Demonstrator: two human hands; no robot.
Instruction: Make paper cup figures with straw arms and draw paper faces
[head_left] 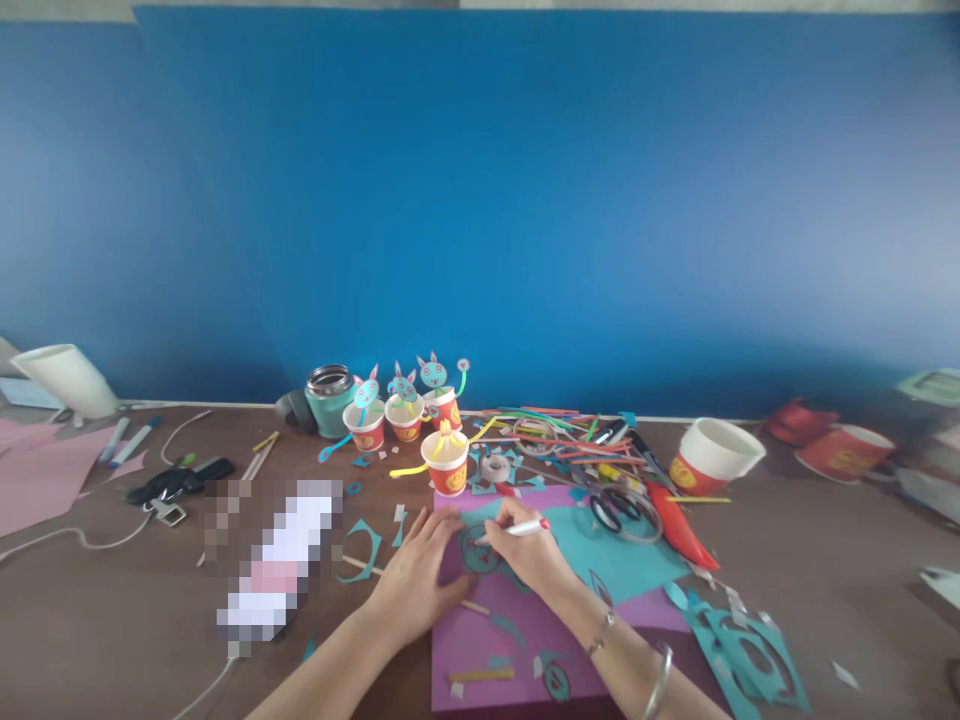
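My right hand (pixel 525 550) is closed around a white marker (pixel 531 527) with a red end. Its tip meets a round face drawing (pixel 478 552) on a teal sheet (pixel 630 565). Spread out at the drawing's left side, my left hand (pixel 420 580) has its fingertips by the sheet's edge and holds nothing. Under the teal sheet lies purple paper (pixel 480 690), which also bears a small teal cut-out (pixel 556 680) and a yellow strip (pixel 481 676). Just beyond my hands stands a paper cup (pixel 450 478) with yellow pipe-cleaner-like arms.
Behind it, several cups (pixel 365 432) carry teal animal faces, beside a teal flask (pixel 330 402). Scissors (pixel 622 508), a tape roll (pixel 495 467) and colourful sticks (pixel 547 430) crowd the back. Stacked cups (pixel 716 455) and teal scraps (pixel 750 650) lie right; a pixelated object (pixel 281 560) lies left.
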